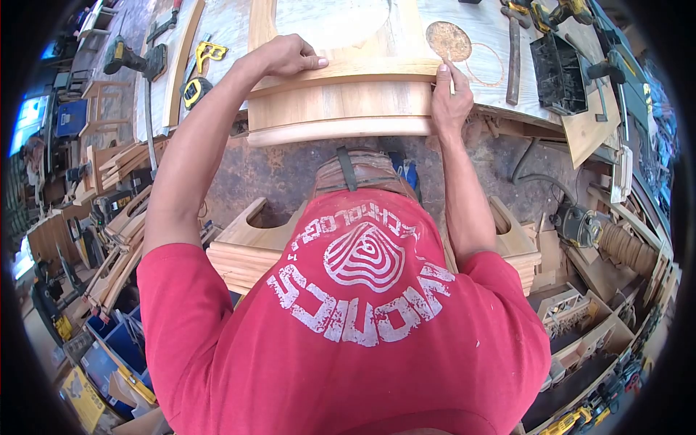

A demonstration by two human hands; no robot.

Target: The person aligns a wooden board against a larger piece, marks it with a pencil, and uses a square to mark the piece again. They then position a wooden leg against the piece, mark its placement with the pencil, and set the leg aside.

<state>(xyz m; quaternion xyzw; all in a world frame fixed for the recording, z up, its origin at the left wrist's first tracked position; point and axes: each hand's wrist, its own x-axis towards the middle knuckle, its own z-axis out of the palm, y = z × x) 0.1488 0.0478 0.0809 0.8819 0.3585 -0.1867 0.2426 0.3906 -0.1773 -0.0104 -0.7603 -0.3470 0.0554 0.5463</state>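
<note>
A narrow wooden strip (362, 69) lies across a pale wooden panel (341, 101), whose near edge is a rounded moulding (341, 130). My left hand (286, 56) is closed over the strip toward its left end, the thumb lying along its top. At the right end, my right hand (451, 98) grips the strip with thumb and fingers, while the palm is beside the panel's right edge. The panel juts past the near edge of the workbench. Beyond the strip, the wooden piece has a large rounded opening (333, 25).
On the bench at left are a tape measure (194, 92), a yellow-handled tool (210, 52) and a cordless drill (134, 59). At right are a hammer (514, 61) and a black bin (558, 72). Cut wooden pieces (246, 250) are stacked close to my body.
</note>
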